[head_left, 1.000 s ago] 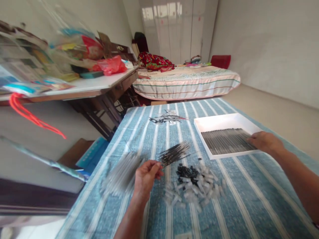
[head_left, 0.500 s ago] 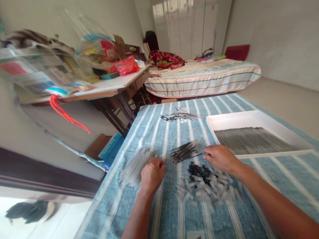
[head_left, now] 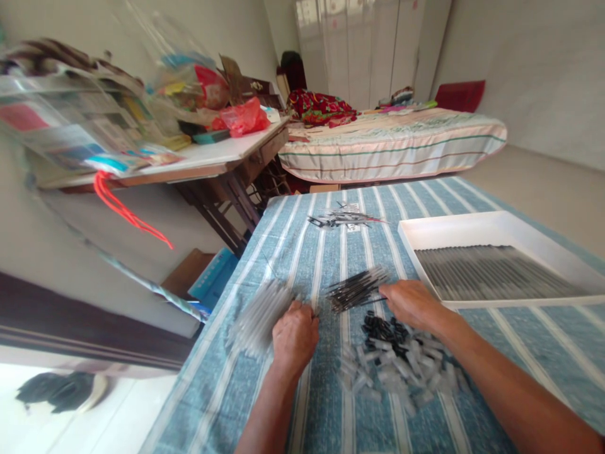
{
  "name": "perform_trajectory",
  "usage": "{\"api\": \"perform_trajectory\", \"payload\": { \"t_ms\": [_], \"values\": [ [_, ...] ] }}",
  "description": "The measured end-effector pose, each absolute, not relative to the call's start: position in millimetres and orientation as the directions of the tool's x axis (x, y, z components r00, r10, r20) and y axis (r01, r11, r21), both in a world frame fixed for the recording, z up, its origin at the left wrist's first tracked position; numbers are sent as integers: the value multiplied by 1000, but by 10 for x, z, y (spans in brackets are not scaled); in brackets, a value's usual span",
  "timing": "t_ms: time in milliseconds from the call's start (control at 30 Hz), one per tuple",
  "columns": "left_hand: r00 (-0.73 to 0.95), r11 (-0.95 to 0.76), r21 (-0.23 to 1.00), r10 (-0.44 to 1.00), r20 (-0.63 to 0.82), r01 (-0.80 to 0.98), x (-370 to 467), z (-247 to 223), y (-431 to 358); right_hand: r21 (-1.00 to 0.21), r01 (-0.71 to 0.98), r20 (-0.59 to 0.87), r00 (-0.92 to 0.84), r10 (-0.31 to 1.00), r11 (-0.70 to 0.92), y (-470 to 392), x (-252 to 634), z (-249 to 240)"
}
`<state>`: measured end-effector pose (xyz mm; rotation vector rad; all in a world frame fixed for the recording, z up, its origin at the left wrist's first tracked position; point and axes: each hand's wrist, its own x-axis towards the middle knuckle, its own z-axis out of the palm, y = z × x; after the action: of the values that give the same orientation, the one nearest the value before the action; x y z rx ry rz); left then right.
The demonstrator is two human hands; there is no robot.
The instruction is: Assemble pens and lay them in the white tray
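My left hand [head_left: 296, 337] is closed, knuckles up, at the right end of a pile of translucent pen barrels [head_left: 262, 318]. A small pale tip shows by its fingers, but what they grip is hidden. My right hand [head_left: 410, 302] pinches a thin dark pen refill at the right end of a bundle of pen refills [head_left: 357, 290]. Just in front of that hand lie small black plugs [head_left: 380, 328] and a heap of clear pen caps [head_left: 411, 369].
A white box [head_left: 454, 230] holding a row of pens [head_left: 491, 271] stands at the right on the striped cloth [head_left: 321, 403]. Farther back lies a small pile of dark thin pieces [head_left: 338, 219]. A cluttered desk [head_left: 212, 157] is at the left, with a bed [head_left: 392, 148] beyond.
My right hand has moved slightly left toward the refill bundle, with the refill in its fingers. My left hand stays by the barrels, turned a little. The view has shifted slightly.
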<state>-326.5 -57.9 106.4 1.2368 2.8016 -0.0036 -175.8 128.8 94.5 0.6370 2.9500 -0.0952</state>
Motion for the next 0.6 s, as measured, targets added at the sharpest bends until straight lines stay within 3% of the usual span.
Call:
{"api": "perform_trajectory", "payload": {
  "t_ms": [133, 300, 400, 600],
  "values": [
    [-627, 625, 103, 779, -18, 773, -3260, 1065, -598, -34, 386, -110, -918, 380, 922, 1335, -1733, 963],
    [-505, 395, 470, 853, 131, 789, -3225, 1129, -609, -65, 395, -7, -918, 395, 916, 1424, -1674, 1029],
    [-486, 302, 637, 865, 130, 709, -3166, 1165, -595, -53, 380, 60, -922, 383, 923, 1420, -1645, 1083],
    [-481, 246, 763, 872, 95, 598, -3092, 1150, -579, -11, 334, 108, -937, 333, 943, 1346, -1625, 1131]
  ]
}}
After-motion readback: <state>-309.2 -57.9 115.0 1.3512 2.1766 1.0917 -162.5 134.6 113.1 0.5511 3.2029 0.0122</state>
